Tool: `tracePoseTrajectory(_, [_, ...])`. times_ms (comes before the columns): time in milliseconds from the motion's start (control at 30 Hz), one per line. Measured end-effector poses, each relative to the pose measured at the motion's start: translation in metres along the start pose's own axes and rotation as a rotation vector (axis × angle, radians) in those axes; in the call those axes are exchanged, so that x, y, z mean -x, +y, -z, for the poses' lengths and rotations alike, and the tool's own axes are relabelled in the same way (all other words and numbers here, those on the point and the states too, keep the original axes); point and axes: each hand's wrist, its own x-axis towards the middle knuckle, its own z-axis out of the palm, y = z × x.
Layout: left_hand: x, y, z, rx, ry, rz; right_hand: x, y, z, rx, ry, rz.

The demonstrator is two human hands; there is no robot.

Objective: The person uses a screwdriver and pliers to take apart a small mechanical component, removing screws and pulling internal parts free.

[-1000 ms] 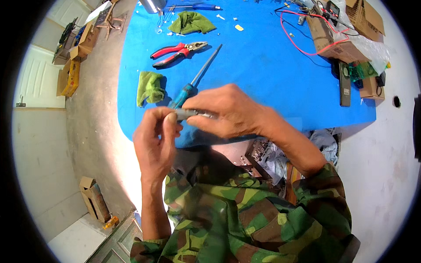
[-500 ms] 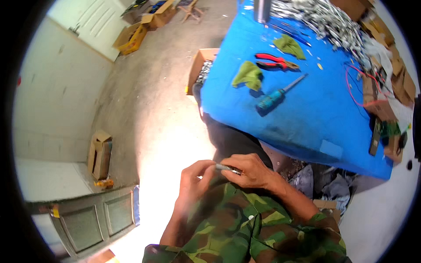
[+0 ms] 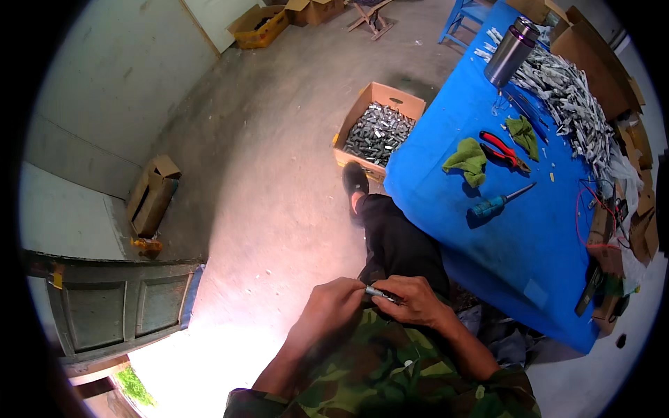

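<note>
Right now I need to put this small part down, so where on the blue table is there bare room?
The blue table is bare below the screwdriver, between the near edge and the red wire. The far end is crowded: metal pieces, flask, pliers, green cloths. Boxes fill the right edge.

Bare concrete floor (image 3: 279, 139) lies open from nine to twelve o'clock of the hands (image 3: 376, 306); at one o'clock the blue table (image 3: 529, 244) edge blocks passage; a cardboard box of metal parts (image 3: 376, 129) stands at twelve; the dark-trousered leg (image 3: 401, 240) lies just above them; a grey cabinet (image 3: 125, 306) closes nine o'clock.
</note>
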Motion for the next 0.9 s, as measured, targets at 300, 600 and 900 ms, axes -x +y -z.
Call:
tracePoseTrajectory(300, [-0.009,-0.011,-0.001,-0.042,-0.035,-0.02,-0.011,0.004,-0.004,0.08,-0.062,-0.026])
tracePoseTrajectory(600, [-0.015,-0.014,-0.003,-0.066,-0.078,-0.06,-0.011,0.007,-0.004,0.109,-0.107,-0.005])
tracePoseTrajectory(900, [-0.009,-0.019,-0.01,-0.029,0.004,-0.051,-0.009,0.01,-0.009,0.097,-0.069,0.051])
